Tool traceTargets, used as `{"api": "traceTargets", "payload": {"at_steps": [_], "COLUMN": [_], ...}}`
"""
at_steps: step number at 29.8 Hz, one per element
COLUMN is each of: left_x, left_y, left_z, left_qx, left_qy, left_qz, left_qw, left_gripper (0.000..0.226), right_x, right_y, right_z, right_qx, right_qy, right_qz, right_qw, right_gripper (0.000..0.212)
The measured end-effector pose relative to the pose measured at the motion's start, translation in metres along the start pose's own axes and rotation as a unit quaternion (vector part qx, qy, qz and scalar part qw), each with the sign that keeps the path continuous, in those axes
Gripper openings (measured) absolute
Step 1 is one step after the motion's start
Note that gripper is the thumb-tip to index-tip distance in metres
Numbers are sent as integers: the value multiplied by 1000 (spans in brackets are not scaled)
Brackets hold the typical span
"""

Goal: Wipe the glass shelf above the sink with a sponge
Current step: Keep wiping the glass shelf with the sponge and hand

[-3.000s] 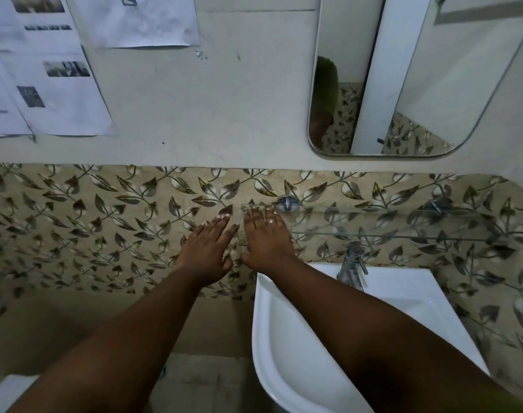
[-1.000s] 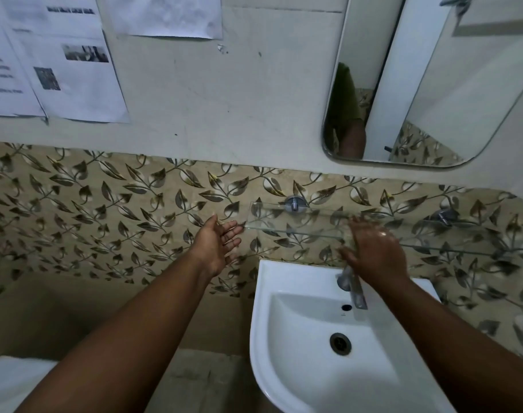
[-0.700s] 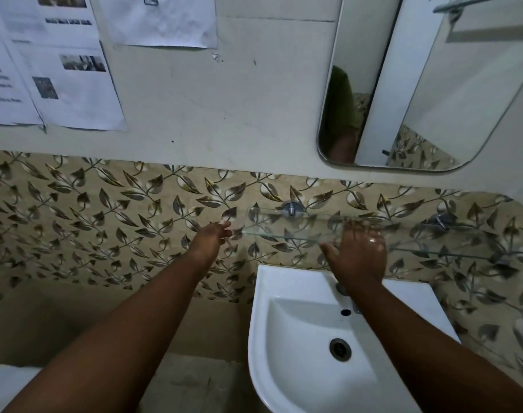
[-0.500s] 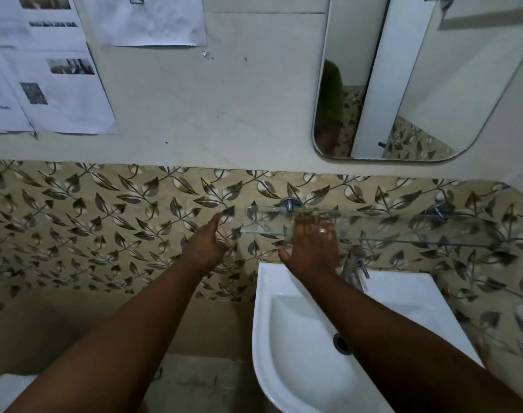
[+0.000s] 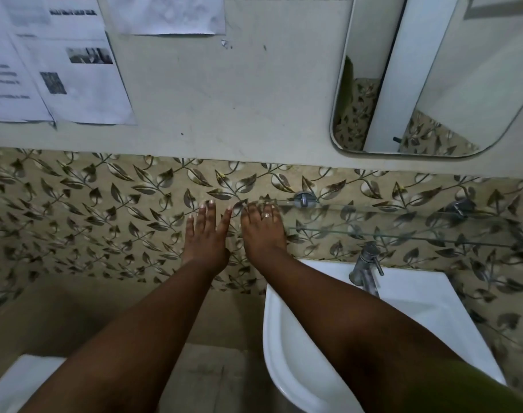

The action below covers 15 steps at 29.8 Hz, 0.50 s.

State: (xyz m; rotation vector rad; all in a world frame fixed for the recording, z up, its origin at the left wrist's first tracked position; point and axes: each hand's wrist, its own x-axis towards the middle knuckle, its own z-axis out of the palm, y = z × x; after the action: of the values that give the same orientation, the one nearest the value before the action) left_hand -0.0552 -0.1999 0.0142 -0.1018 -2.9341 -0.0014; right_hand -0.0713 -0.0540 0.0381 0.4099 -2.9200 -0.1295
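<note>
- The glass shelf (image 5: pixel 403 222) is being seen fixed to the leaf-patterned tile wall (image 5: pixel 75 210), above the white sink (image 5: pixel 418 317) and its metal faucet (image 5: pixel 366 268).
- The shelf is being held to the wall by a round metal bracket (image 5: pixel 304 200) near its left end; a second bracket (image 5: pixel 460 205) is being seen farther right.
- The right hand (image 5: pixel 263 229) is being laid palm down on the left end of the shelf, fingers stretched out flat and close together, with a ring (image 5: pixel 267 215) being worn on one finger.
- No sponge is being made out under the right hand; whether anything is being pressed beneath the palm cannot be told.
- The left hand (image 5: pixel 205 236) is being held open and flat just beside the right hand, past the shelf's left edge and in front of the tile wall, grasping nothing; whether it is touching the wall cannot be told.
- Most of the shelf is being left uncovered, running away to the right of both hands.
- A mirror (image 5: pixel 433 76) is being seen on the plain wall above the shelf, and printed papers (image 5: pixel 69 76) are being seen stuck up at upper left.
</note>
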Motion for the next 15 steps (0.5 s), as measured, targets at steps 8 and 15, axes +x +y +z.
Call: {"api": "traceTargets", "payload": {"at_steps": [8, 15], "left_x": [-9, -12], "left_y": [-24, -22], "left_z": [11, 19], "left_qx": [26, 37], "left_qy": [-26, -33], "left_qz": [-18, -18], "left_qw": [999, 999], "left_gripper": [102, 98], "right_x": [-32, -50], "right_y": [89, 118], "right_z": [5, 0], "right_qx": [-16, 54], "right_qy": [87, 35], "right_qz": [-106, 80], "right_qw": [990, 995], "right_gripper": [71, 73]}}
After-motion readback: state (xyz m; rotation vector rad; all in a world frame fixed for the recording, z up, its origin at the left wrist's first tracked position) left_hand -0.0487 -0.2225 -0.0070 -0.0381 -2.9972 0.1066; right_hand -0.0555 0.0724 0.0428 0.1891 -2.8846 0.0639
